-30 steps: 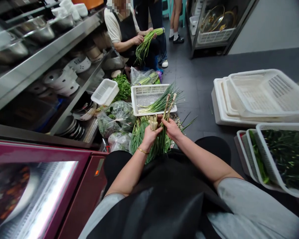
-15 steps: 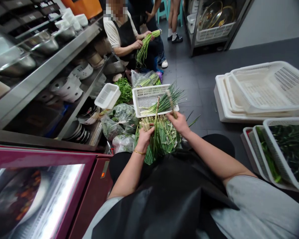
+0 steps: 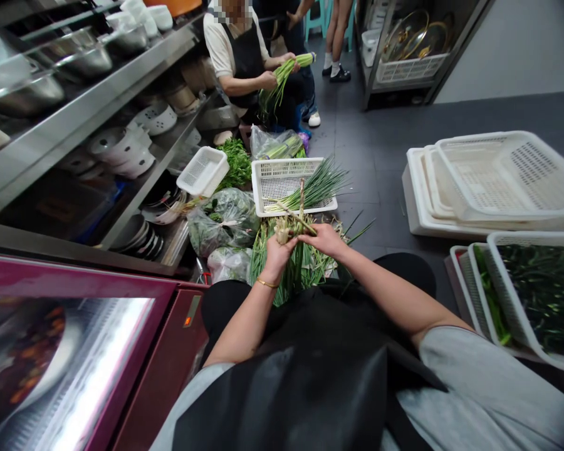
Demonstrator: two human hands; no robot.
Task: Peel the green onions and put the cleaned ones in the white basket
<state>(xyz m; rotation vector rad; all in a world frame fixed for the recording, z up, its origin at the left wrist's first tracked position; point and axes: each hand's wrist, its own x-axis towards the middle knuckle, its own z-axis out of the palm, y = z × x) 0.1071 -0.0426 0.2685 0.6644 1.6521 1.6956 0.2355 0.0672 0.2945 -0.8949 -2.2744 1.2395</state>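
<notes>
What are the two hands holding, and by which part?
Left hand: a bunch of green stalks, gripped just below the pale ends. Right hand: a tan stalk, seemingly by its end nearest that hand.

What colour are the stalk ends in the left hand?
The stalk ends are creamy white; head view.

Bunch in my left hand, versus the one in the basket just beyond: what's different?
The held bunch has its pale ends up; the basket bunch lies slanted, leaves over the basket's rim. The held bunch is packed tight; the basket bunch's leaves fan out. Both show pale ends.
</notes>
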